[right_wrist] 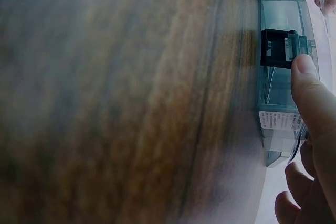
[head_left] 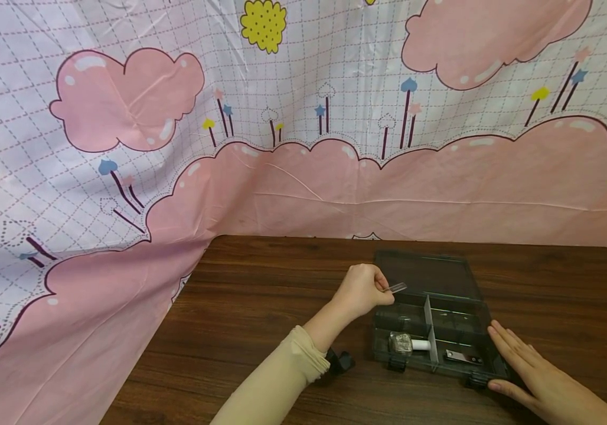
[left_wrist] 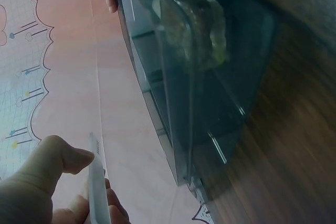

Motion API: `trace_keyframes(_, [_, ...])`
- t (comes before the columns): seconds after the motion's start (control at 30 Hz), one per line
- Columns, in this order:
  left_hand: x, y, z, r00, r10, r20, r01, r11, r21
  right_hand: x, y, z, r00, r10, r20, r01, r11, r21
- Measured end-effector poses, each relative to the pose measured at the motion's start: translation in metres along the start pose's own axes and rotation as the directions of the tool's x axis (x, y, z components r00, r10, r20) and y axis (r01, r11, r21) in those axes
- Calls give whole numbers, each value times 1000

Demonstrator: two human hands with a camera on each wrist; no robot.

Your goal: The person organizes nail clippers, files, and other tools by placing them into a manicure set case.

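Note:
My left hand (head_left: 361, 289) pinches a small flat translucent strip (head_left: 397, 287) between thumb and fingers, above the left side of a dark see-through plastic box (head_left: 444, 367). In the left wrist view, the strip (left_wrist: 97, 187) looks whitish with tiny dark print. The box lid (head_left: 426, 274) is tipped back behind it. Inside, a nail polish bottle (head_left: 401, 342) with a white cap lies in the front left compartment, and a nail clipper (head_left: 462, 356) in the front right one. My right hand (head_left: 534, 369) rests along the box's right side, thumb near the front right latch (right_wrist: 278, 48).
A pale divider (head_left: 431, 330) runs front to back through the box. The wooden table (head_left: 261, 307) carries everything, with a patterned pink and white cloth (head_left: 303, 189) hanging behind. A black piece (head_left: 342, 361) shows beside the left sleeve. A printed label (right_wrist: 278, 120) sits on the box front.

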State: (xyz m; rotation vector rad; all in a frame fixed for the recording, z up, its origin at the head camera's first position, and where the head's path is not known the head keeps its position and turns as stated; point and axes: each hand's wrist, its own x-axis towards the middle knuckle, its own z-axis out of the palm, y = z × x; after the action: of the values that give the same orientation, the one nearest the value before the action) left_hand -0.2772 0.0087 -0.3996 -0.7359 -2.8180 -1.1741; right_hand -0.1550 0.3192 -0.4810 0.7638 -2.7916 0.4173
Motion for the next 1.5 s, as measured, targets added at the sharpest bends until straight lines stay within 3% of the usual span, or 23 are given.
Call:
trace_keyframes(0.23, [3, 12, 8, 1000, -4, 21, 4, 1000, -7, 0, 1, 1, 1000, -20, -18, 20, 1000, -2])
trace_keyframes(0.73, [12, 35, 36, 998, 15, 57, -19, 998, 65, -2, 2, 2, 1000, -8, -16, 8, 1000, 16])
trace_keyframes(0.97, [14, 46, 50, 995, 14, 98, -23, 995, 99, -3, 2, 4, 999, 40, 18, -42, 993, 109])
trace_keyframes(1.17, [17, 51, 65, 990, 38, 135, -59, 986, 155, -2, 5, 3, 999, -21, -33, 21, 1000, 21])
trace_keyframes(1.5, [27, 57, 88, 988, 49, 144, -85, 963, 255, -2, 6, 4, 998, -47, -41, 48, 999, 14])
